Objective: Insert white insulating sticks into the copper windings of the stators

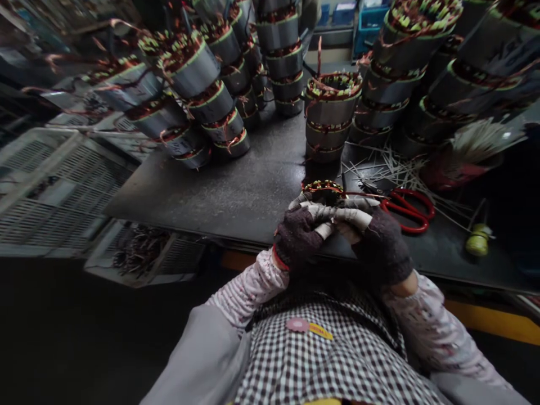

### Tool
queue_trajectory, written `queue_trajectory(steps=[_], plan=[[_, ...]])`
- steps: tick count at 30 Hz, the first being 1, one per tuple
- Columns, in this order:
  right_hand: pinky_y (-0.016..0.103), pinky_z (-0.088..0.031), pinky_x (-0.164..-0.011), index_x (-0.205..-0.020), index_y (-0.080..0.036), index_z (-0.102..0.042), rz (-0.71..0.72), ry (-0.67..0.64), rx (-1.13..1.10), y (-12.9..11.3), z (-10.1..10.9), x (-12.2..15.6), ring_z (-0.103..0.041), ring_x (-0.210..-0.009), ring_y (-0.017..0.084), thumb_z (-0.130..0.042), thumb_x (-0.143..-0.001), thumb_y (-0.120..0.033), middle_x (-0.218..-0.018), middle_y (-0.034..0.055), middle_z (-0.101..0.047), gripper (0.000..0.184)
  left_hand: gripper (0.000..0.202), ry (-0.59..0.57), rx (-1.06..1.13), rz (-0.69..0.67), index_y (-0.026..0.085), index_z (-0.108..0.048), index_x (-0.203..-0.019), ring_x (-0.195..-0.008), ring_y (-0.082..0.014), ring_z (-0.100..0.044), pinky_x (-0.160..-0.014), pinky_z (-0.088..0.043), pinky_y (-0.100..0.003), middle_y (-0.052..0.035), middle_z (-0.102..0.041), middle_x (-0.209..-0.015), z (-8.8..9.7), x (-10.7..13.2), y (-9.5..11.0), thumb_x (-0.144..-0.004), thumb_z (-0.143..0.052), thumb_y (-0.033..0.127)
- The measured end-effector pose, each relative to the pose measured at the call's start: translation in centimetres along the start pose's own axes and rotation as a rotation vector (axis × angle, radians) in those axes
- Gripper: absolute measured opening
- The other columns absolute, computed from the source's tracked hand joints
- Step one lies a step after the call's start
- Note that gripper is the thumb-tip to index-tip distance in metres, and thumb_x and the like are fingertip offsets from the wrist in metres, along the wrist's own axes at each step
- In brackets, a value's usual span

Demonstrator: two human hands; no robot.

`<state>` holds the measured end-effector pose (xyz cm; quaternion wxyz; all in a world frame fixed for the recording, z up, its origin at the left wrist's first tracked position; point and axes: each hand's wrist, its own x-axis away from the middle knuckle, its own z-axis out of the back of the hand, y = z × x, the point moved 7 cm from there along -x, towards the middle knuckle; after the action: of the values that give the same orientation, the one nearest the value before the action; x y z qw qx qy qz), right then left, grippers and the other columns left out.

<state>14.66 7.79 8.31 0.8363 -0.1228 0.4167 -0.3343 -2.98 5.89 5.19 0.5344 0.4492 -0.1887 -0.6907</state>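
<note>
A motor stator (324, 185) with copper windings and yellow-green slot liners stands near the table's front edge, its near side hidden by my fingers. My left hand (300, 232), in a dark fingerless glove with taped fingers, is closed on its left and front side. From the right, my right hand (377, 239), gloved and taped alike, has its fingers bent against the front of the same stator. Both sets of fingertips meet there, and any thin wire or tie between them is too small to make out. A reddish lead sticks out to the right above my right fingers.
Behind stand stacked stators (331, 121), with taller stacks left and right. Red-handled scissors (415, 211) lie right of my right hand, beside loose white strips (390, 169) and a yellow-green spool (478, 241). Plastic crates (54, 185) stand left of the dark table (202, 191).
</note>
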Motion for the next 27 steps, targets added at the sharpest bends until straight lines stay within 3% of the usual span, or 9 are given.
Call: queue_trajectory(steps=[3, 13, 17, 20, 22, 24, 27], plan=[[0.053, -0.073, -0.101, -0.121, -0.029, -0.089, 0.050, 0.035, 0.006, 0.2, 0.0, -0.5, -0.083, -0.120, 0.033, -0.073, -0.110, -0.030, -0.128, 0.0104, -0.087, 0.019, 0.018, -0.039, 0.014, 0.018, 0.032, -0.090, -0.123, -0.122, -0.0246, -0.086, -0.127, -0.063, -0.052, -0.0003, -0.093, -0.122, -0.2, 0.0, -0.1, -0.108, -0.081, 0.028], [0.052, -0.075, -0.091, -0.113, -0.029, -0.088, 0.084, 0.018, -0.095, 0.7, -0.1, -0.3, -0.085, -0.105, 0.031, -0.073, -0.108, -0.027, -0.116, 0.0106, -0.088, 0.016, 0.011, -0.029, -0.027, 0.012, 0.031, -0.089, -0.115, -0.113, -0.0240, -0.087, -0.129, -0.061, -0.054, -0.0001, -0.093, -0.114, -0.4, 0.0, 0.0, -0.109, -0.080, 0.032], [0.059, -0.073, -0.104, -0.109, -0.033, -0.086, -0.031, 0.039, -0.234, -0.7, 0.7, -0.9, -0.084, -0.115, 0.033, -0.073, -0.110, -0.031, -0.118, 0.0087, -0.087, 0.013, 0.014, -0.029, -0.080, 0.039, 0.029, -0.089, -0.118, -0.114, -0.0248, -0.086, -0.125, -0.064, -0.051, -0.0013, -0.092, -0.116, -0.6, -0.1, 0.2, -0.109, -0.079, 0.029], [0.061, -0.071, -0.113, -0.104, -0.031, -0.081, -0.212, 0.106, -0.443, 0.2, 0.8, -0.4, -0.082, -0.126, 0.033, -0.075, -0.111, -0.044, -0.134, 0.0085, -0.084, 0.016, 0.018, -0.029, -0.166, -0.026, 0.027, -0.087, -0.123, -0.127, -0.0269, -0.083, -0.129, -0.061, -0.052, -0.0042, -0.091, -0.127, -0.7, 0.0, 0.5, -0.108, -0.079, 0.032], [0.052, -0.075, -0.098, -0.102, -0.029, -0.076, -0.364, 0.076, -0.599, 1.5, 0.0, 1.0, -0.084, -0.109, 0.029, -0.076, -0.110, -0.058, -0.122, 0.0072, -0.086, 0.029, 0.025, -0.028, -0.242, -0.081, 0.026, -0.085, -0.130, -0.134, -0.0290, -0.082, -0.136, -0.055, -0.055, -0.0069, -0.089, -0.134, -0.6, 0.2, 0.4, -0.106, -0.082, 0.035], [0.040, -0.073, -0.072, -0.101, -0.029, -0.074, -0.492, -0.034, -0.680, 2.2, -0.8, 2.8, -0.079, -0.082, 0.023, -0.077, -0.107, -0.068, -0.093, 0.0029, -0.082, 0.040, 0.025, -0.045, -0.291, -0.130, 0.026, -0.085, -0.129, -0.130, -0.0295, -0.084, -0.139, -0.051, -0.059, -0.0070, -0.090, -0.130, -0.6, 0.4, 0.3, -0.106, -0.084, 0.035], [0.032, -0.063, -0.057, -0.102, -0.028, -0.074, -0.576, -0.124, -0.649, 1.5, -0.5, 4.2, -0.070, -0.064, 0.019, -0.078, -0.107, -0.067, -0.078, 0.0004, -0.075, 0.039, 0.011, -0.088, -0.309, -0.167, 0.030, -0.088, -0.115, -0.117, -0.0275, -0.087, -0.137, -0.052, -0.060, -0.0032, -0.092, -0.114, -1.1, 0.6, 0.4, -0.106, -0.082, 0.033]])
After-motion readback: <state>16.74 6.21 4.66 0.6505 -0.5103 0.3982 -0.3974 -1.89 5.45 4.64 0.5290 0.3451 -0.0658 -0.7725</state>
